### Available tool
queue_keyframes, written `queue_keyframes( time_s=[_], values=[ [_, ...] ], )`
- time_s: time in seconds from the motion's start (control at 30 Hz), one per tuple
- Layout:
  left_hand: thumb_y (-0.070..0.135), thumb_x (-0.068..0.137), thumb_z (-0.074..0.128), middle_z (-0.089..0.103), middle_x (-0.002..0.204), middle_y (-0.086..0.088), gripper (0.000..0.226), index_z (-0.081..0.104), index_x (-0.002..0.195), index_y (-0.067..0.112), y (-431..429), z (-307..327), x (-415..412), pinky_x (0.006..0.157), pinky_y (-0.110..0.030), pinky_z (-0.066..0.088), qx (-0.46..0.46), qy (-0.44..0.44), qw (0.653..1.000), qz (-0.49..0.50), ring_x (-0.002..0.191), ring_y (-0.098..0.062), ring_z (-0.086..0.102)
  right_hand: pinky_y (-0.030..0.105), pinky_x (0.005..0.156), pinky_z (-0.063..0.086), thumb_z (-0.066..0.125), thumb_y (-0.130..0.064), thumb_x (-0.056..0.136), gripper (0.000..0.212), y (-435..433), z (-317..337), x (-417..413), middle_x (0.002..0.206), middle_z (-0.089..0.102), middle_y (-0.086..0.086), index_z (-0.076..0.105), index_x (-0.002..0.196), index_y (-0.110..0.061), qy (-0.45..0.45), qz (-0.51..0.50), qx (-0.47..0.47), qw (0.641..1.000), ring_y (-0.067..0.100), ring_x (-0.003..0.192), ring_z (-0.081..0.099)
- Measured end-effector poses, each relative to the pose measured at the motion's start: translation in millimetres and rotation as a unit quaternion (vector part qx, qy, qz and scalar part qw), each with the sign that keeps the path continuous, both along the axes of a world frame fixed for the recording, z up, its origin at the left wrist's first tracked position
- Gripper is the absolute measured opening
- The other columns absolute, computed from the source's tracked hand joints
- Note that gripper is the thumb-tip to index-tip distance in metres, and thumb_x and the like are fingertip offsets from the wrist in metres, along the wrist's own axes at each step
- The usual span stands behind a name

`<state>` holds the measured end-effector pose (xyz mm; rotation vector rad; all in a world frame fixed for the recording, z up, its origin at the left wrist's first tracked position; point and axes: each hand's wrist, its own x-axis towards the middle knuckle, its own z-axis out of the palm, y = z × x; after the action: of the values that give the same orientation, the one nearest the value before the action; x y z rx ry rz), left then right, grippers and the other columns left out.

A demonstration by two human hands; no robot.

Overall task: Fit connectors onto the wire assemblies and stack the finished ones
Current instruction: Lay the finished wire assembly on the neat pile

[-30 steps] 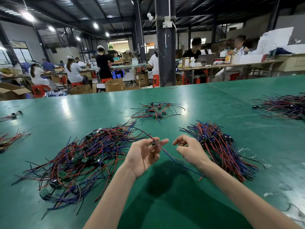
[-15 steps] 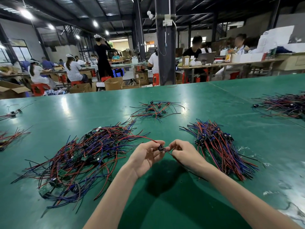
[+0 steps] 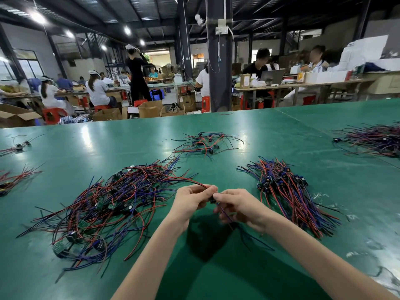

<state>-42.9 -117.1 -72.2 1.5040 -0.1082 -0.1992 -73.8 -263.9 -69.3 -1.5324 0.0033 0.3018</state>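
On the head view, my only one, both hands meet just above the green table (image 3: 216, 269), dead centre and slightly toward 12 o'clock from my forearms. I judge they sit close together because seating such a small part needs the fingertips braced against each other. My left hand (image 3: 191, 201) is curled, thumb and fingers pinching the wire assembly (image 3: 190, 181) where its red lead arcs in from the 10 o'clock side. My right hand (image 3: 240, 207) is also curled, its thumb and forefinger nipped on the small black connector (image 3: 211, 199), which sits between the two hands. The connector is mostly covered, so I cannot tell whether it is fully seated. A thin blue lead runs under my right palm and trails off toward 5 o'clock. The loose pile (image 3: 112, 200) of tangled red and blue leads with small green boards lies at 9 o'clock, within easy reach of my left hand as the supply. The finished stack (image 3: 287, 191) lies at 2 o'clock beside my right hand, leads combed roughly parallel and dark connectors bunched at its far end. A small scatter (image 3: 205, 142) sits at 12 o'clock.
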Motion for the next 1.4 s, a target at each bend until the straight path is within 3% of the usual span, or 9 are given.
queue_keyframes(
  time_s=[0.17, 0.4, 0.53, 0.67, 0.83, 0.93, 1.03, 1.2, 1.4],
  values=[
    [0.016, 0.081, 0.071, 0.071, 0.07, 0.001, 0.007, 0.073, 0.074, 0.014, 1.2, -2.0, 2.0, 0.059, -0.017, 0.039, 0.001, -0.022, 1.0, -0.012, 0.061, -0.006, 0.055, 0.025, 0.053, 0.053, 0.057, -0.009, 0.093, 0.005, 2.2, -4.4, -1.1, 0.068, 0.065, 0.007, 0.06, 0.09, -0.006, -0.014, 0.023, 0.019, 0.999, 0.013, 0.052, 0.059],
    [0.027, 0.067, 0.076, 0.058, 0.058, -0.002, 0.018, 0.07, 0.066, 0.01, 7.5, 0.7, 6.2, 0.055, -0.018, 0.037, -0.032, -0.02, 0.999, -0.007, 0.048, -0.007, 0.04, 0.021, 0.045, 0.045, 0.05, 0.001, 0.092, 0.014, 4.9, -2.1, -1.3, 0.06, 0.061, 0.003, 0.057, 0.085, -0.009, -0.076, 0.035, -0.015, 0.996, 0.011, 0.047, 0.051],
    [0.021, 0.075, 0.074, 0.055, 0.053, 0.001, 0.018, 0.067, 0.061, 0.013, 5.7, -2.7, 8.5, 0.05, -0.014, 0.039, -0.022, -0.006, 1.0, -0.01, 0.044, -0.005, 0.041, 0.018, 0.041, 0.036, 0.055, -0.013, 0.093, 0.012, 5.1, -1.7, -1.7, 0.06, 0.062, 0.0, 0.059, 0.081, -0.01, -0.083, 0.028, -0.029, 0.996, 0.009, 0.043, 0.047],
    [0.026, 0.07, 0.075, 0.05, 0.054, 0.0, 0.017, 0.067, 0.062, 0.013, 1.8, -5.3, 6.9, 0.056, -0.019, 0.042, -0.022, -0.014, 1.0, -0.017, 0.045, -0.006, 0.045, 0.015, 0.036, 0.027, 0.056, -0.032, 0.093, 0.028, 6.0, -3.5, -1.2, 0.056, 0.056, -0.001, 0.063, 0.079, -0.009, -0.089, 0.016, -0.034, 0.995, 0.005, 0.037, 0.035],
    [0.018, 0.08, 0.072, 0.043, 0.055, -0.002, 0.016, 0.067, 0.068, 0.008, 1.9, -6.5, 8.2, 0.056, -0.023, 0.032, -0.032, -0.021, 0.999, 0.011, 0.049, -0.01, 0.034, 0.014, 0.035, 0.02, 0.058, -0.029, 0.093, 0.028, 4.3, -3.0, -0.4, 0.049, 0.047, -0.005, 0.067, 0.072, -0.014, -0.088, 0.012, -0.084, 0.992, 0.003, 0.035, 0.029],
    [0.012, 0.085, 0.068, 0.04, 0.051, 0.002, 0.015, 0.065, 0.071, 0.006, 4.4, -6.1, 10.0, 0.056, -0.024, 0.028, -0.029, -0.036, 0.999, 0.024, 0.048, -0.009, 0.03, 0.016, 0.035, 0.027, 0.054, -0.026, 0.093, 0.03, 4.4, -2.4, -2.1, 0.052, 0.052, -0.003, 0.065, 0.067, -0.016, -0.09, 0.015, -0.113, 0.989, 0.007, 0.037, 0.038],
    [0.011, 0.086, 0.066, 0.052, 0.051, 0.004, 0.015, 0.064, 0.072, 0.005, 3.3, -5.3, 8.0, 0.058, -0.022, 0.034, -0.033, -0.04, 0.999, 0.016, 0.047, -0.007, 0.037, 0.019, 0.036, 0.038, 0.048, -0.025, 0.097, 0.032, 6.3, -2.1, -3.5, 0.06, 0.062, 0.007, 0.06, 0.072, -0.011, -0.073, 0.029, -0.087, 0.993, 0.013, 0.041, 0.051],
    [0.01, 0.088, 0.063, 0.063, 0.054, 0.006, 0.012, 0.064, 0.08, 0.002, 1.7, -6.2, 5.8, 0.061, -0.021, 0.044, -0.028, -0.052, 0.998, 0.007, 0.048, -0.003, 0.047, 0.017, 0.036, 0.034, 0.045, -0.018, 0.097, 0.027, 6.4, -2.3, -3.5, 0.052, 0.059, 0.003, 0.064, 0.081, -0.008, -0.064, 0.016, -0.07, 0.995, 0.01, 0.037, 0.043],
    [0.013, 0.085, 0.067, 0.056, 0.055, 0.002, 0.012, 0.065, 0.075, 0.005, -0.8, -3.8, 4.6, 0.057, -0.02, 0.039, -0.036, -0.055, 0.998, 0.011, 0.05, -0.008, 0.042, 0.017, 0.037, 0.034, 0.051, -0.031, 0.097, 0.036, 5.1, -2.9, -3.3, 0.05, 0.055, 0.002, 0.063, 0.068, -0.012, -0.077, 0.014, -0.075, 0.994, 0.009, 0.036, 0.041]
  ],
)
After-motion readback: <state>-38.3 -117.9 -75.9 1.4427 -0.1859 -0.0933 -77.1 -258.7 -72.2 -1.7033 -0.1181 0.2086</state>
